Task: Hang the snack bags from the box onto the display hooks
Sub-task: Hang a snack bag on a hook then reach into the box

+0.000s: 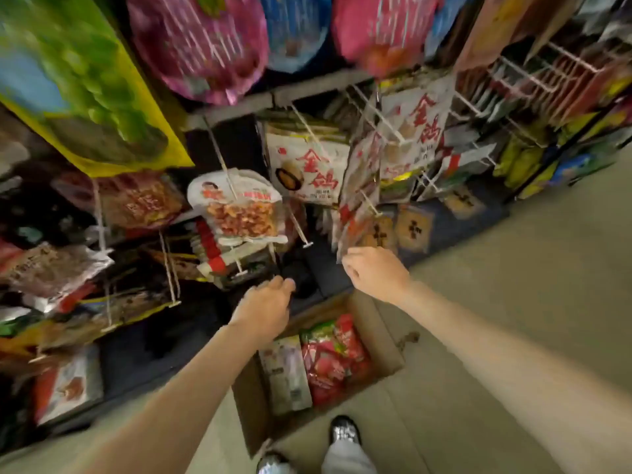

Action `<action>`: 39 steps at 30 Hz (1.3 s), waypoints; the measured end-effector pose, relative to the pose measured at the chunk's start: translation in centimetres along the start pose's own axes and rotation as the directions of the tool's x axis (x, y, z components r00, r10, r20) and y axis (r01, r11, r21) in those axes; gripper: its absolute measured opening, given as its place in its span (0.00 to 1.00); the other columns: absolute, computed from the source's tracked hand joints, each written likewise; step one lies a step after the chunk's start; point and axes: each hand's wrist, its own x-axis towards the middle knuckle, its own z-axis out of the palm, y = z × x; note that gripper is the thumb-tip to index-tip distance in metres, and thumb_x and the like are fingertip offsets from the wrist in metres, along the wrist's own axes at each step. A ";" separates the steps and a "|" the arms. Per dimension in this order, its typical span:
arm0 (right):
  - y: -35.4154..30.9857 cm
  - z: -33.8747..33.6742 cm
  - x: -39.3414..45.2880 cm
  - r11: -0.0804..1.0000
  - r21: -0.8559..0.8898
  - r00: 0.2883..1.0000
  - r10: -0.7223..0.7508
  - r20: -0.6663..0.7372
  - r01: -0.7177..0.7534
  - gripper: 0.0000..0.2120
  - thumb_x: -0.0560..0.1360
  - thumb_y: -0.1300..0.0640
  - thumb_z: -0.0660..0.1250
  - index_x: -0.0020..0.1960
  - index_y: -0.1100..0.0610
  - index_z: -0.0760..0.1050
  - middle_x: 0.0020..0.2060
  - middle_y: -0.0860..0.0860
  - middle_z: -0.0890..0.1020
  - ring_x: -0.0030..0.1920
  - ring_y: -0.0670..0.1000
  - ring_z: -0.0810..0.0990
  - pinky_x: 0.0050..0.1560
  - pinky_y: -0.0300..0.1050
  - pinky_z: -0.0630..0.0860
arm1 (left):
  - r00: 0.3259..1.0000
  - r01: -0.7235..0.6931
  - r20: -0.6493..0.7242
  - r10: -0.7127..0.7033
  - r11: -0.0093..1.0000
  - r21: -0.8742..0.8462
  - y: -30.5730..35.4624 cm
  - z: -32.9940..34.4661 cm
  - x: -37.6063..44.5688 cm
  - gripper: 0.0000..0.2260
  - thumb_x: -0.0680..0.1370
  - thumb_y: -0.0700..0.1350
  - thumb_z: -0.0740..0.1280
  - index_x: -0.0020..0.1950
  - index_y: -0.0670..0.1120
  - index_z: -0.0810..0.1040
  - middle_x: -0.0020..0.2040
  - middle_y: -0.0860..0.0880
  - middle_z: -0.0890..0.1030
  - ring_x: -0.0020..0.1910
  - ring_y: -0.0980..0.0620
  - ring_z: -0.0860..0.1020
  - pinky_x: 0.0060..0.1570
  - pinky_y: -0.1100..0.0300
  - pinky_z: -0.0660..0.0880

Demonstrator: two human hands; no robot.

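snack bags [337, 354] in box [386, 340] — hands above

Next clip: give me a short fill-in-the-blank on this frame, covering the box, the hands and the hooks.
1. The cardboard box stands on the ____, by the person's feet.
2. The right hand pinches the bottom of a bunch of hanging bags printed mostly white and ____.
3. The left hand holds ____.
4. The bare hook hangs ____ the two hands.

Missing words: floor; red; nothing; above
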 end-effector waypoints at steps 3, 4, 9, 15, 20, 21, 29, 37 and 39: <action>2.8 10.9 0.8 0.994 0.054 0.987 0.089 0.133 -0.096 0.11 0.77 0.62 0.57 0.49 0.59 0.78 0.49 0.56 0.80 0.51 0.59 0.79 0.50 0.52 0.76 | 0.995 0.065 0.084 -0.062 0.997 -0.034 0.3 9.0 4.8 0.19 0.77 0.41 0.59 0.68 0.45 0.62 0.64 0.45 0.68 0.63 0.43 0.71 0.59 0.52 0.70; 3.4 15.1 1.3 0.988 0.074 0.978 0.119 0.172 -0.133 0.10 0.76 0.62 0.58 0.47 0.58 0.79 0.48 0.55 0.81 0.51 0.59 0.79 0.54 0.52 0.74 | 0.991 0.072 0.115 -0.065 0.996 -0.055 0.5 12.4 6.4 0.20 0.77 0.39 0.60 0.68 0.45 0.62 0.65 0.45 0.67 0.62 0.42 0.71 0.59 0.50 0.71; 4.6 36.2 3.6 0.917 0.269 0.877 0.148 0.458 -0.295 0.12 0.74 0.62 0.60 0.46 0.54 0.82 0.50 0.56 0.83 0.52 0.58 0.81 0.55 0.50 0.77 | 0.978 0.100 0.198 -0.071 0.985 -0.143 -0.2 29.6 12.1 0.19 0.78 0.37 0.58 0.69 0.46 0.66 0.68 0.42 0.65 0.59 0.39 0.73 0.58 0.48 0.73; 2.0 51.7 9.3 0.798 0.400 0.736 0.079 0.673 -0.451 0.14 0.76 0.65 0.60 0.56 0.57 0.80 0.56 0.56 0.81 0.53 0.55 0.80 0.54 0.45 0.76 | 0.894 0.264 0.400 -0.201 0.959 -0.107 -4.1 42.2 15.4 0.26 0.78 0.37 0.60 0.74 0.47 0.56 0.74 0.43 0.53 0.73 0.41 0.59 0.70 0.51 0.64; -1.9 57.2 13.7 0.624 0.450 0.618 0.069 0.783 -0.639 0.06 0.76 0.60 0.65 0.51 0.60 0.78 0.43 0.54 0.79 0.37 0.50 0.78 0.36 0.42 0.74 | 0.875 0.355 0.415 -0.249 0.913 -0.201 -6.6 46.3 17.5 0.25 0.77 0.35 0.59 0.72 0.47 0.59 0.74 0.44 0.53 0.68 0.39 0.66 0.65 0.49 0.69; -2.3 58.0 14.2 0.549 0.464 0.601 0.089 0.794 -0.695 0.08 0.77 0.61 0.64 0.53 0.61 0.77 0.41 0.54 0.79 0.36 0.50 0.78 0.34 0.42 0.74 | 0.877 0.359 0.404 -0.260 0.914 -0.191 -6.9 46.9 17.7 0.25 0.77 0.35 0.59 0.73 0.47 0.58 0.74 0.43 0.52 0.67 0.39 0.67 0.64 0.49 0.70; -3.9 51.5 12.9 0.119 0.614 0.625 0.194 0.756 -0.780 0.09 0.71 0.74 0.66 0.51 0.72 0.78 0.49 0.63 0.82 0.34 0.52 0.80 0.42 0.40 0.81 | 0.805 0.505 0.487 -0.339 0.822 -0.263 -4.8 44.7 14.0 0.32 0.76 0.46 0.65 0.75 0.47 0.51 0.73 0.41 0.52 0.68 0.38 0.65 0.66 0.47 0.67; -2.5 22.2 9.1 0.276 0.599 0.622 -0.004 0.783 -0.752 0.14 0.75 0.78 0.53 0.52 0.73 0.76 0.37 0.60 0.80 0.38 0.54 0.83 0.39 0.39 0.81 | 0.845 0.525 0.230 -0.483 0.664 -0.533 -2.2 23.9 7.1 0.36 0.73 0.53 0.69 0.73 0.43 0.55 0.70 0.39 0.57 0.66 0.38 0.68 0.63 0.48 0.67; -2.8 12.0 8.6 0.285 0.630 0.652 -0.020 0.758 -0.723 0.14 0.76 0.77 0.53 0.46 0.70 0.76 0.30 0.59 0.82 0.29 0.51 0.83 0.33 0.38 0.81 | 0.888 0.405 0.003 -0.460 0.779 -0.478 -3.6 15.7 3.8 0.34 0.72 0.53 0.70 0.71 0.41 0.57 0.68 0.41 0.60 0.61 0.38 0.72 0.57 0.47 0.71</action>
